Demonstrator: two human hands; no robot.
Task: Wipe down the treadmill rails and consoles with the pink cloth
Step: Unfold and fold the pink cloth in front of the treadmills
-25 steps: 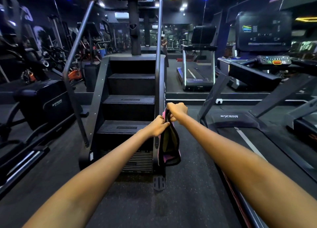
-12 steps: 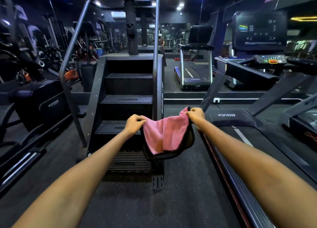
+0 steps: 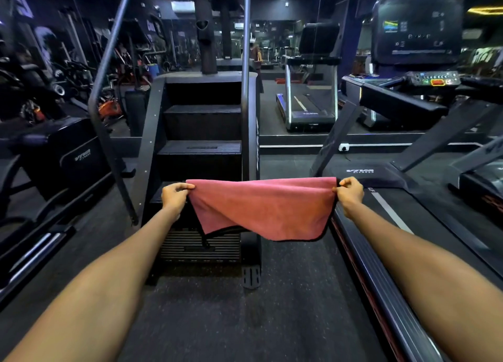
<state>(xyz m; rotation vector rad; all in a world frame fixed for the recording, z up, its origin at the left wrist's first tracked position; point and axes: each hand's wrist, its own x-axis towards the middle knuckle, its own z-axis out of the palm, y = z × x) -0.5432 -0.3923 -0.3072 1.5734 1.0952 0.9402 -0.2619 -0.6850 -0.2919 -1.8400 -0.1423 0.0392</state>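
A pink cloth point(image 3: 265, 208) is held spread out at arm's length in front of the person, stretched by its two upper corners so that its top edge runs almost level. The left corner is pinched by the left hand point(image 3: 174, 197), whose fingers are curled over the fabric; the right corner is pinched between thumb and fingers of the right hand point(image 3: 351, 195). The lower part of the cloth hangs in a loose curve, and a dark hem is seen along its bottom edge. The cloth is kept in the air, apart from every machine.

Behind the cloth a black stair-climbing machine point(image 3: 202, 133) is seen, its ribbed steps rising toward a central column; two slanted handrails point(image 3: 109, 89) are mounted at its sides. The left hand is placed in front of the lowest visible step. To the right a treadmill point(image 3: 408, 198) is positioned, its belt marked by a pale stripe and its side rail point(image 3: 381, 293) running toward the lower right edge of the view. The right hand is held just above the near end of that rail. Farther right, the treadmill console point(image 3: 432, 78) with lit buttons is shown beneath a dark screen point(image 3: 416, 29). A second treadmill point(image 3: 307, 100) is placed on a raised platform in the background. At the left a black exercise machine point(image 3: 68, 157) bearing a white logo is seen. The dark speckled floor point(image 3: 245, 321) is visible between the forearms.
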